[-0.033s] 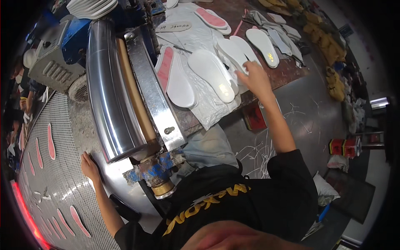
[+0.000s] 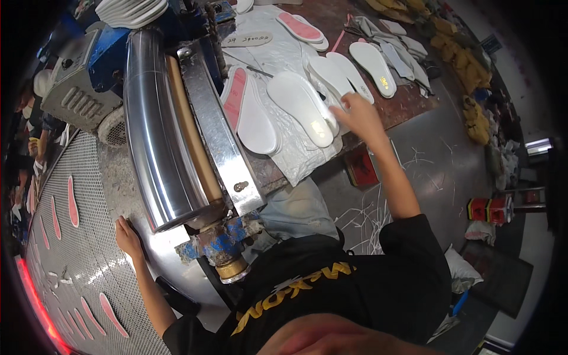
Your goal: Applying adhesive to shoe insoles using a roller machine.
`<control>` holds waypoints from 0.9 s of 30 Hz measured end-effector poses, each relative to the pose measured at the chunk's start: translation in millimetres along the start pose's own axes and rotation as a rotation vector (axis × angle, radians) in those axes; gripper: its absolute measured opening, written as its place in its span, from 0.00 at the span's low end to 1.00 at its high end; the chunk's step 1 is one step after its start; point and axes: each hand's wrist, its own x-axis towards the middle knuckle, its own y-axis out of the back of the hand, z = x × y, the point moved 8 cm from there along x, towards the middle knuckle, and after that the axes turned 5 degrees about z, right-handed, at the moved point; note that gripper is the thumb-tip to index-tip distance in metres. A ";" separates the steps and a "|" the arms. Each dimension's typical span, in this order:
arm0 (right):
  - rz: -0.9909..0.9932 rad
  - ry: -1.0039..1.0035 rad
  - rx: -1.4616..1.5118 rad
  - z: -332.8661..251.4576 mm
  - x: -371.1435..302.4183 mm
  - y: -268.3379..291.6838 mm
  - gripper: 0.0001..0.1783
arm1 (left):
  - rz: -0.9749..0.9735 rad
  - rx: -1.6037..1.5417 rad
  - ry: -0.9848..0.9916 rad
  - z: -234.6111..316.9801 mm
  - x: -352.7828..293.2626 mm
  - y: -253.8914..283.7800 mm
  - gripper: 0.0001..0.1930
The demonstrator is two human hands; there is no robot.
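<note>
My right hand (image 2: 360, 117) hovers with its fingers apart at the table's near side. Its fingertips are just right of a white insole (image 2: 300, 106) with a gold mark at its heel, and nothing shows in them. Just beyond the hand lie a pair of white insoles (image 2: 331, 71). To the left, a stack of white insoles (image 2: 257, 121) sits beside one with a pink patch (image 2: 234, 97). My left hand (image 2: 126, 238) rests with fingers stretched at the mesh conveyor's (image 2: 109, 260) edge, beside the machine's shiny steel roller (image 2: 157, 136).
Pink strips (image 2: 72, 201) lie spaced along the conveyor. A steel bar (image 2: 216, 130) runs beside the roller. White insoles are stacked on the blue machine (image 2: 112, 59). Grey cloth (image 2: 408, 53) lies at the table's far right. A red box (image 2: 361, 167) stands below the table edge, near white scraps (image 2: 370, 228).
My right hand has drawn back slightly toward me, off the nearer end of the white insole pair. The left hand looks unmoved.
</note>
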 end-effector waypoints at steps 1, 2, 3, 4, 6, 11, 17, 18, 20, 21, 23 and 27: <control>0.020 0.051 0.027 -6.5 -5.9 -4.0 0.25 | 0.007 -0.002 0.001 1.6 -0.4 0.8 0.24; -0.058 0.057 0.007 -11.8 -14.2 -17.1 0.28 | -0.045 0.037 0.014 1.1 -1.1 -3.5 0.24; -0.141 0.057 -0.017 -16.6 -22.3 -29.2 0.31 | -0.069 0.052 0.024 1.5 -1.9 -6.1 0.24; -0.152 0.041 -0.051 -20.8 -30.1 -35.4 0.31 | -0.066 0.068 0.014 3.2 -1.3 -6.3 0.24; -0.190 0.032 -0.092 -27.9 -39.3 -45.7 0.32 | -0.077 0.133 -0.023 7.1 -0.4 -7.2 0.23; -0.177 -0.076 0.009 -16.8 -36.0 -46.1 0.27 | -0.081 0.158 -0.099 12.1 -0.5 -9.9 0.21; 0.433 -0.023 0.495 8.2 -15.8 34.8 0.10 | -0.125 0.180 -0.045 -7.1 -3.3 -17.1 0.18; 0.494 -0.184 0.746 25.5 -15.2 43.1 0.10 | -0.126 0.125 0.032 -11.5 -0.6 -13.8 0.16; 0.512 -0.366 1.176 44.7 -1.9 58.2 0.11 | -0.187 -0.162 0.198 -8.7 14.5 -9.2 0.14; 0.483 -0.398 1.347 45.4 9.6 64.3 0.12 | -0.273 -0.338 0.367 -4.8 25.8 -11.3 0.13; 0.347 -0.295 1.446 23.1 39.6 73.8 0.13 | -0.326 -0.483 0.226 53.5 53.7 3.2 0.12; -0.070 -0.054 1.474 -69.9 89.0 64.0 0.14 | -0.451 -0.764 -0.198 206.3 103.9 61.4 0.23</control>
